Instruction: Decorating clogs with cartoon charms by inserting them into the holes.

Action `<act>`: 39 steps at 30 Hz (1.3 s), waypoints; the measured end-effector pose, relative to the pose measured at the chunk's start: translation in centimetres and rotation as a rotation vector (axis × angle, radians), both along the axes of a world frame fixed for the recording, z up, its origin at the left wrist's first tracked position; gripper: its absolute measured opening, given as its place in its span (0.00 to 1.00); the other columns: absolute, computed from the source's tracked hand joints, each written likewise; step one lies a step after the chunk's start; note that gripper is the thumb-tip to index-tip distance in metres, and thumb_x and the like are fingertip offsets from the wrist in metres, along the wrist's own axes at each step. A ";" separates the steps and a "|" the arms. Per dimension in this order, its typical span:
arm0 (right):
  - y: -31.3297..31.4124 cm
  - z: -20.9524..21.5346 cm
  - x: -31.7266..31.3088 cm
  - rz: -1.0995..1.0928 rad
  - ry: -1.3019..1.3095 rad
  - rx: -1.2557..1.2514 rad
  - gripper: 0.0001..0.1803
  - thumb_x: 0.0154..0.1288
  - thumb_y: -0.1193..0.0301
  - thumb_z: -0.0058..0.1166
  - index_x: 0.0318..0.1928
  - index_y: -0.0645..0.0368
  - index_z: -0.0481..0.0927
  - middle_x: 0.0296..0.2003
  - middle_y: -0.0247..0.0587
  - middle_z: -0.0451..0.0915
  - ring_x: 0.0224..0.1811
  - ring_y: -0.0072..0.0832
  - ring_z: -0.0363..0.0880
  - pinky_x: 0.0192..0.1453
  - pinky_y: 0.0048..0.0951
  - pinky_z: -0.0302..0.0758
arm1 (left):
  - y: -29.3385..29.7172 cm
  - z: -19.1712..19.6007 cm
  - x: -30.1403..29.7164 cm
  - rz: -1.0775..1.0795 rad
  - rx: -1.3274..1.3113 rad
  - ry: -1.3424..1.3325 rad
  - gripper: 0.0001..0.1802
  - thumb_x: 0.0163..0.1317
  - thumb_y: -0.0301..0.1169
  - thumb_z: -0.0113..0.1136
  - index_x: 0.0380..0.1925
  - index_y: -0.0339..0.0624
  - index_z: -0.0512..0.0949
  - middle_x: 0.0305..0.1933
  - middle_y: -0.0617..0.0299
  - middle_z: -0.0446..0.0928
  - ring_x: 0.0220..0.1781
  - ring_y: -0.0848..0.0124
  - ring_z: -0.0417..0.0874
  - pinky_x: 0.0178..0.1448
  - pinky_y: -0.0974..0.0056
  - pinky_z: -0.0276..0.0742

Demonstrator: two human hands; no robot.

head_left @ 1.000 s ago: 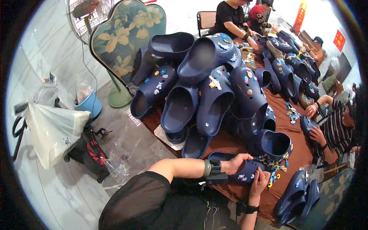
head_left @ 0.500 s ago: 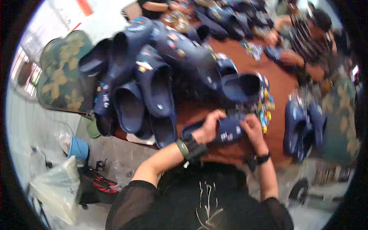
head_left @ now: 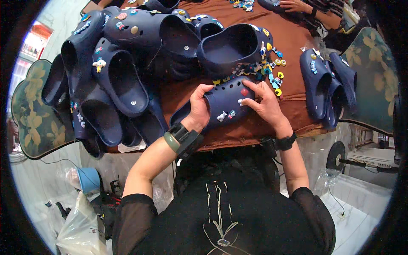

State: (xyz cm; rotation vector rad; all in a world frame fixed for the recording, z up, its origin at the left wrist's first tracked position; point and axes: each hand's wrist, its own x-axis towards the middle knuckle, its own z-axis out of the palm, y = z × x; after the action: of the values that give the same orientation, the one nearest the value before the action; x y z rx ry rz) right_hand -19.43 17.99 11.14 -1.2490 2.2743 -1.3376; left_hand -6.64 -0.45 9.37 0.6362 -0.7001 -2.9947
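Work piece: a dark-blue perforated foam clog [head_left: 223, 97], front of the counter [head_left: 293, 32], just in front of the wearer, toe to the right. On its upper: a red round charm [head_left: 244, 92], a small white piece [head_left: 240, 102] and, nearer the wearer, a white figure charm [head_left: 221, 116] beside a swirl charm [head_left: 232, 114].

Left hand [head_left: 199, 106]: closed around the clog's opening edge, thumb on top. Right hand [head_left: 267, 104]: thumb and forefinger well parted at the toe, red charm between them; thumb tip at the white piece. Cannot tell whether the two touch.

Handling, my judgement: keep the left grip firm so the soft upper does not roll; push each charm squarely over its hole, with support from inside; tug lightly to check seating. Tilted pressure may bend a stem.

Surface: brown cloth covering, slightly creased. Multicoloured loose charms [head_left: 263, 70] lie heaped just beyond the toe; a tall pile of dark-blue clogs [head_left: 138, 32] at left, three more clogs [head_left: 312, 85] at right. Another person's hand [head_left: 295, 6] rests at the far edge.

Room: floral green chair backs [head_left: 36, 114] on both sides; blue bucket [head_left: 88, 179] and whitish plastic bag [head_left: 80, 233] lower left.
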 end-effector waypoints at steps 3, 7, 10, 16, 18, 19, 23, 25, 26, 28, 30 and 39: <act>-0.2 0.1 -0.9 0.035 0.004 0.022 0.26 0.50 0.66 0.69 0.53 0.50 0.81 0.30 0.35 0.68 0.30 0.27 0.68 0.36 0.26 0.70 | 0.4 0.9 -0.1 0.020 -0.031 -0.009 0.28 0.58 0.46 0.48 0.46 0.31 0.76 0.46 0.48 0.81 0.44 0.59 0.83 0.56 0.59 0.76; -0.4 0.7 -1.7 0.137 0.059 0.056 0.28 0.48 0.61 0.70 0.53 0.49 0.80 0.32 0.38 0.68 0.32 0.31 0.69 0.38 0.29 0.70 | 0.5 1.3 -0.5 -0.019 0.014 0.024 0.26 0.59 0.44 0.46 0.45 0.31 0.76 0.44 0.49 0.81 0.43 0.60 0.83 0.54 0.59 0.77; -0.3 0.8 -0.6 0.285 0.470 0.055 0.32 0.44 0.55 0.69 0.54 0.47 0.79 0.35 0.42 0.66 0.39 0.40 0.67 0.45 0.36 0.69 | 0.6 0.5 -0.9 0.040 -0.188 -0.157 0.23 0.61 0.42 0.44 0.42 0.32 0.75 0.41 0.51 0.81 0.40 0.63 0.84 0.51 0.61 0.79; -0.8 -2.7 0.4 0.150 0.618 -0.034 0.25 0.48 0.61 0.67 0.48 0.52 0.76 0.33 0.41 0.69 0.38 0.39 0.69 0.41 0.36 0.70 | 0.8 1.1 -0.8 0.042 -0.217 -0.156 0.22 0.62 0.43 0.43 0.40 0.33 0.74 0.38 0.52 0.80 0.36 0.65 0.83 0.45 0.64 0.80; -1.3 -3.4 1.0 0.049 0.785 -0.064 0.16 0.52 0.69 0.63 0.40 0.56 0.73 0.31 0.38 0.70 0.36 0.39 0.71 0.38 0.36 0.72 | 1.3 1.5 -0.9 0.073 -0.273 -0.183 0.22 0.61 0.45 0.44 0.35 0.37 0.77 0.32 0.55 0.81 0.30 0.64 0.82 0.40 0.62 0.78; -1.9 -3.3 1.3 0.019 0.812 -0.099 0.10 0.57 0.74 0.58 0.36 0.57 0.70 0.28 0.39 0.70 0.31 0.39 0.73 0.33 0.37 0.73 | 1.2 1.7 -0.8 0.073 -0.234 -0.178 0.21 0.61 0.45 0.44 0.34 0.37 0.77 0.31 0.55 0.81 0.30 0.64 0.82 0.40 0.62 0.78; -2.8 -3.7 1.0 -0.118 0.739 -0.087 0.06 0.65 0.72 0.52 0.33 0.58 0.70 0.24 0.46 0.69 0.26 0.42 0.73 0.28 0.40 0.72 | 1.2 2.3 -0.7 0.067 -0.302 -0.165 0.22 0.63 0.46 0.42 0.36 0.38 0.77 0.32 0.56 0.81 0.30 0.65 0.82 0.41 0.62 0.78; -2.5 -3.0 0.9 -0.147 0.511 -0.120 0.09 0.68 0.68 0.50 0.31 0.58 0.70 0.23 0.46 0.71 0.25 0.41 0.74 0.28 0.39 0.72 | 1.9 2.9 -0.6 0.098 -0.376 -0.145 0.23 0.63 0.47 0.42 0.37 0.38 0.76 0.33 0.56 0.80 0.31 0.66 0.82 0.42 0.62 0.78; -2.3 -2.7 0.8 -0.174 0.278 -0.149 0.13 0.71 0.65 0.48 0.30 0.59 0.70 0.22 0.46 0.72 0.24 0.41 0.74 0.28 0.38 0.72 | 2.2 3.2 -0.5 0.126 -0.448 -0.129 0.24 0.63 0.48 0.41 0.38 0.39 0.76 0.33 0.57 0.80 0.32 0.67 0.82 0.42 0.63 0.78; -2.2 -2.7 -0.3 -0.268 -0.030 -0.260 0.18 0.74 0.61 0.47 0.26 0.56 0.70 0.19 0.26 0.66 0.18 0.16 0.61 0.21 0.24 0.62 | 2.2 3.7 -0.1 0.128 -0.416 -0.061 0.25 0.64 0.50 0.45 0.42 0.39 0.77 0.38 0.57 0.81 0.35 0.68 0.82 0.43 0.65 0.78; -0.5 -1.9 0.1 -0.284 -0.706 -0.387 0.17 0.72 0.60 0.50 0.27 0.53 0.69 0.20 0.22 0.64 0.18 0.11 0.58 0.20 0.17 0.56 | 2.4 4.4 0.7 -0.081 -0.373 -0.032 0.25 0.63 0.49 0.53 0.47 0.38 0.76 0.41 0.58 0.81 0.38 0.68 0.83 0.44 0.66 0.77; 1.3 -1.8 6.7 -0.084 0.167 -0.098 0.20 0.55 0.72 0.65 0.50 0.57 0.79 0.28 0.38 0.76 0.29 0.28 0.75 0.34 0.29 0.74 | 1.9 1.2 2.4 -0.251 -1.038 -0.024 0.13 0.62 0.39 0.62 0.38 0.41 0.82 0.32 0.70 0.80 0.33 0.80 0.76 0.38 0.72 0.72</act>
State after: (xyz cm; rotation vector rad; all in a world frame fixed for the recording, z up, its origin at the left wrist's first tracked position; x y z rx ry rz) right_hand -12.74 19.33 9.37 -1.3584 2.4249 -1.4388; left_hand -4.28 1.46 10.56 0.5030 -2.1829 -2.2475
